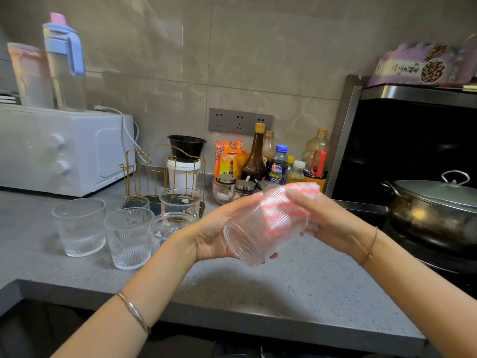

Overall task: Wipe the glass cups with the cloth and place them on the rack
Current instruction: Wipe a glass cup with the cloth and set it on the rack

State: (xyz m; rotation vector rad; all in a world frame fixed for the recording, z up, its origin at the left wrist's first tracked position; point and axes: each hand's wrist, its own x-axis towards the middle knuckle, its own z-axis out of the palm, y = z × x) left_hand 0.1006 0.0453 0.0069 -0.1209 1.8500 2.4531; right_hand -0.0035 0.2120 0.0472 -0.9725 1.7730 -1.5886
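A ribbed cup is held tilted in the left hand; a cloth is gripped inside it by the right hand.

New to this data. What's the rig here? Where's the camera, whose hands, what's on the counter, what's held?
No robot: a person's bare hands, filmed by one wide-angle camera on their head, looking down. The left hand cradles a ribbed glass cup tipped on its side; the right hand holds a pink-and-white cloth pushed into its mouth. On the grey counter, more glass cups stand left, in front of a gold wire rack. A microwave sits far left, a lidded pot right.
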